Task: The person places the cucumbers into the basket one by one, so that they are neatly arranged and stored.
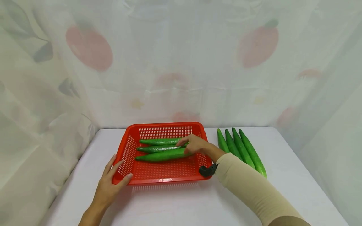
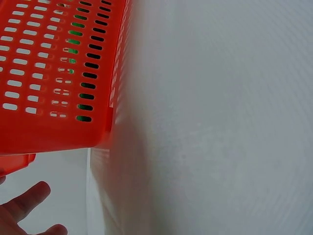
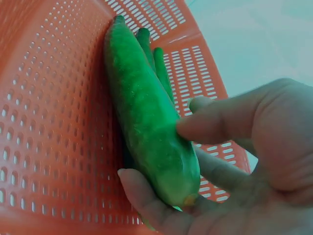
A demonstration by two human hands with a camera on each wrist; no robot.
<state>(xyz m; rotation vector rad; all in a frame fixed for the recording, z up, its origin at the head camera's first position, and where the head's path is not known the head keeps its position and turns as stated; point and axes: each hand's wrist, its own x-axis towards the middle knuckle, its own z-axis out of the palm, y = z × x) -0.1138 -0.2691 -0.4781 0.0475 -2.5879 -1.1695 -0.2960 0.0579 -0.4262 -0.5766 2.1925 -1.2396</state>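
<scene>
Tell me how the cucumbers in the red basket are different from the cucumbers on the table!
The basket cucumbers lie sideways; the table cucumbers point toward the back. Three basket cucumbers show, but four table cucumbers do. The right hand grips one basket cucumber; no hand holds the table cucumbers. Both groups are long and green.

Three cucumbers (image 1: 158,148) are in the basket (image 1: 175,180) on the table (image 1: 169,207), one behind another; right of it lie four more cucumbers (image 1: 244,150). The left hand (image 1: 109,183) is at its near left corner, the right hand (image 1: 197,144) at its right end.
</scene>
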